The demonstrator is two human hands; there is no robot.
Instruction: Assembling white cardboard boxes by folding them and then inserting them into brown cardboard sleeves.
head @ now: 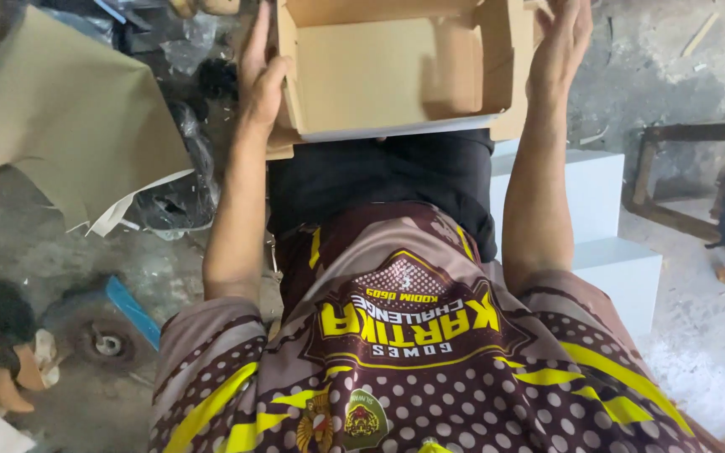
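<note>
Open cardboard box (404,71) sits between both hands on the lap, long axis spanning hand to hand: left hand (260,75) and right hand (560,42) flat-open, pressing opposite side walls, equally near.

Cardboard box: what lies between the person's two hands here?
In the head view, only the open cardboard box lies between the left hand and right hand; both palms press its outer side walls.

Open brown carton (396,71) on lap (white boxes (606,218) beside).
</note>
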